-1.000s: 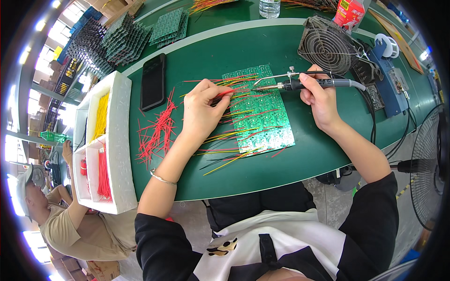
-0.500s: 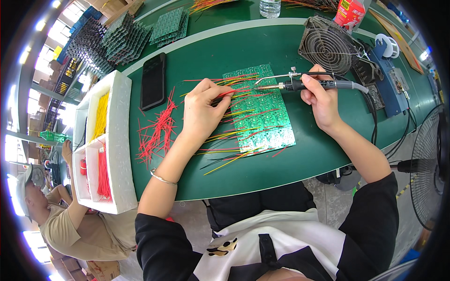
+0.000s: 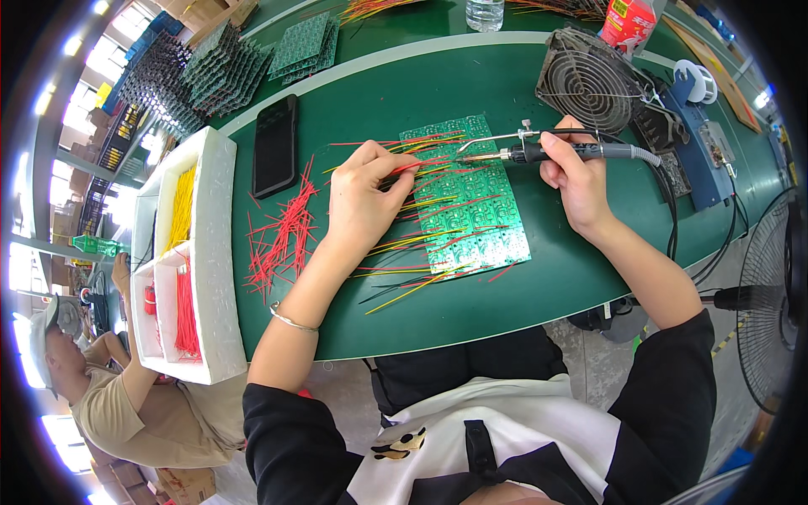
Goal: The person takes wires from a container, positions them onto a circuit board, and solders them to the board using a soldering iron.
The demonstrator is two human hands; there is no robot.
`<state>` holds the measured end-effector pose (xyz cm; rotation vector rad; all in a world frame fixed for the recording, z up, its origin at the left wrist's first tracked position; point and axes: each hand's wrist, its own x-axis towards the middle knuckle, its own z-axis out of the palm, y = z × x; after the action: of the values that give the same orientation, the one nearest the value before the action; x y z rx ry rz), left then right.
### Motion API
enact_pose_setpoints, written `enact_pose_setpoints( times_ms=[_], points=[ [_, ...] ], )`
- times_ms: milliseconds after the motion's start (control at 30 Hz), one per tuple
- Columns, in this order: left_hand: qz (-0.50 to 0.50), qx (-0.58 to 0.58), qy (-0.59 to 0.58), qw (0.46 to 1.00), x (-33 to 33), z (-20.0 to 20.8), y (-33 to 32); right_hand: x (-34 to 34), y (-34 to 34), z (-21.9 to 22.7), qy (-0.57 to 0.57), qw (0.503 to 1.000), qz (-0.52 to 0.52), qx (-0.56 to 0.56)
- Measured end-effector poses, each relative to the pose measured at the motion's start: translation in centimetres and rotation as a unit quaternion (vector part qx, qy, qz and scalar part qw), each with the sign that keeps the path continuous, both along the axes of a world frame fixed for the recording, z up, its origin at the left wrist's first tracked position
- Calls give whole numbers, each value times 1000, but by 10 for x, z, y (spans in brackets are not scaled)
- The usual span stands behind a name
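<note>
A green circuit board panel (image 3: 484, 215) lies on the mat, with red, yellow and black wires sticking out over its left side. My left hand (image 3: 368, 192) pinches a red wire (image 3: 407, 167) whose far end reaches onto the board. In my right hand (image 3: 578, 177) is a soldering iron (image 3: 530, 153), held level from the right. Its tip is over the board's upper part, close to the red wire's end; whether they touch I cannot tell. A thin metal feed tube (image 3: 497, 138) runs above the iron, ending near the tip. Loose red wires (image 3: 286, 236) lie in a pile left of my left forearm.
A white foam box (image 3: 220, 252) with yellow and red wires stands at the left, beside a black phone (image 3: 276, 146). Stacked boards (image 3: 223, 71) sit at the back left. A square fan (image 3: 587, 80) and a blue solder-feed unit (image 3: 694, 139) stand at the right. A co-worker (image 3: 151, 396) sits at the left.
</note>
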<state>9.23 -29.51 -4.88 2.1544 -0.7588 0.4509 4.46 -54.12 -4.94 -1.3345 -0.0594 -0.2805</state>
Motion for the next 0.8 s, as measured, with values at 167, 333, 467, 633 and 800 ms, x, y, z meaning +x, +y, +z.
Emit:
enact_pose_setpoints(
  times_ms=[167,333,467,633,800],
  points=[
    [-1,3,-1,1000,0,0,0,2,-3,0,-1,999,-15,47],
    [-9,7,-9,1000,1,-1,2,4,-3,-1,2,998,-23,59],
    [-20,10,-29,999,1,0,1,4,-4,0,6,998,-30,55],
    [-12,-1,-43,999,2,6,7,5,-4,2,9,997,-34,66],
    [13,15,-62,998,1,13,12,6,-9,3,6,997,-43,67]
  ],
)
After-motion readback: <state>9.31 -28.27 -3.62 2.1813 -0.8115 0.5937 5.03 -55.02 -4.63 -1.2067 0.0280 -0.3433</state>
